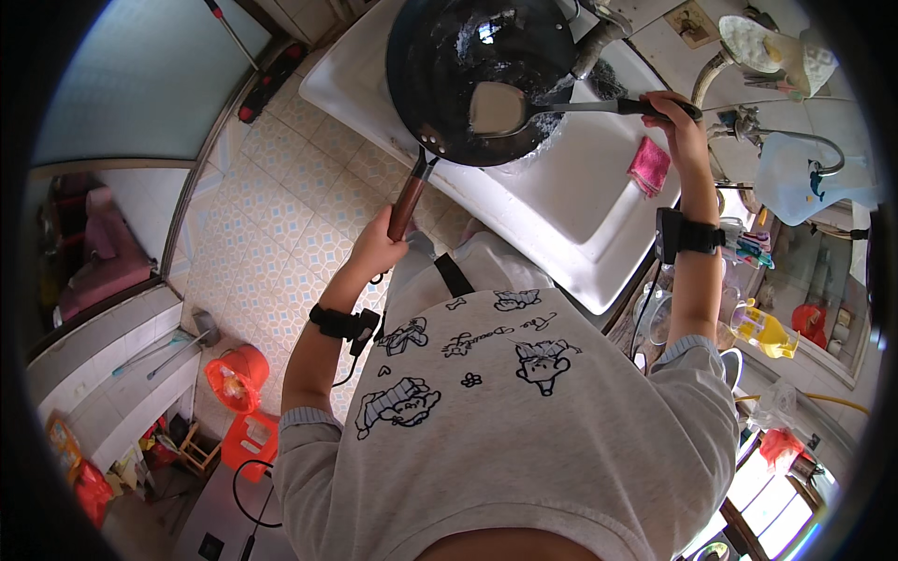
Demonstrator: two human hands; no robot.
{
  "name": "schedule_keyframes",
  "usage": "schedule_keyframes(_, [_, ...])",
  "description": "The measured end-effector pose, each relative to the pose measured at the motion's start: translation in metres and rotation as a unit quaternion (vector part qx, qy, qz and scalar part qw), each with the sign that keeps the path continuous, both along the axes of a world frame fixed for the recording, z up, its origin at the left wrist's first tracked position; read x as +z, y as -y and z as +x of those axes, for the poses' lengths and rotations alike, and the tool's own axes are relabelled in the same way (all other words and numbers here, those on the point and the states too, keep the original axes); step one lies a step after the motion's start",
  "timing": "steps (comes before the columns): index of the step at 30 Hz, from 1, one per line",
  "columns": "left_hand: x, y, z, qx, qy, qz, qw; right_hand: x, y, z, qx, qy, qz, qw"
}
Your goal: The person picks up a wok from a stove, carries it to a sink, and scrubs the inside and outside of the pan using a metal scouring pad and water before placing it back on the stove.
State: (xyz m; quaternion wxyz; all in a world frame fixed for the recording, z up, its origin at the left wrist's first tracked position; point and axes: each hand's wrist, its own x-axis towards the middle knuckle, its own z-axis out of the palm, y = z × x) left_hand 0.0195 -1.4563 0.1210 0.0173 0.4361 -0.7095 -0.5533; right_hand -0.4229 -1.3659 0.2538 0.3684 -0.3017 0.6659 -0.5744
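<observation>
My left hand (379, 243) grips the brown wooden handle of a black wok (449, 63), which is over the white sink (589, 231), with water running into or beside it from a faucet (596, 42). In my right hand (675, 119) is the black handle of a spatula (499, 109); its broad metal blade lies over the wet inside of the wok near the rim. A pink cloth (649, 167) rests on the sink's right side, just below my right hand. A dark scouring pad (607, 80) appears to lie beyond the wok.
A second curved tap (831, 158) stands right of the sink, near toothbrushes (751, 242) and a yellow bottle (765, 329). On the tiled floor (280, 210) at left are a red bucket (242, 375) and a red plastic stool (249, 442). A broom (273, 80) leans by the glass door.
</observation>
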Motion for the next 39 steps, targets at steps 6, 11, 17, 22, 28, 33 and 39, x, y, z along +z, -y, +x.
schedule_keyframes(6, [-0.009, -0.007, -0.003, 0.002, -0.002, -0.114, 0.993, -0.004, -0.032, 0.002, -0.08, -0.066, 0.006, 0.995])
schedule_keyframes(11, [-0.016, -0.011, -0.003, 0.007, 0.008, -0.143, 0.99, 0.005, -0.043, 0.01, -0.093, -0.193, 0.022, 0.976])
schedule_keyframes(17, [-0.03, -0.013, -0.003, 0.012, 0.021, -0.182, 0.983, 0.048, -0.02, 0.022, -0.074, -0.308, 0.1, 0.943])
schedule_keyframes(22, [-0.034, -0.015, -0.006, 0.019, 0.017, -0.189, 0.982, 0.058, 0.03, 0.019, 0.014, -0.49, 0.155, 0.858])
schedule_keyframes(28, [-0.039, -0.016, -0.006, 0.027, -0.026, -0.218, 0.975, 0.035, 0.098, 0.01, 0.042, -0.586, 0.178, 0.789])
schedule_keyframes(33, [-0.036, -0.012, -0.004, 0.022, -0.022, -0.194, 0.98, 0.019, 0.124, 0.001, 0.071, -0.522, 0.29, 0.799])
schedule_keyframes(39, [-0.031, -0.005, 0.002, 0.011, -0.029, -0.169, 0.985, 0.004, 0.124, -0.008, 0.049, -0.472, 0.238, 0.847])
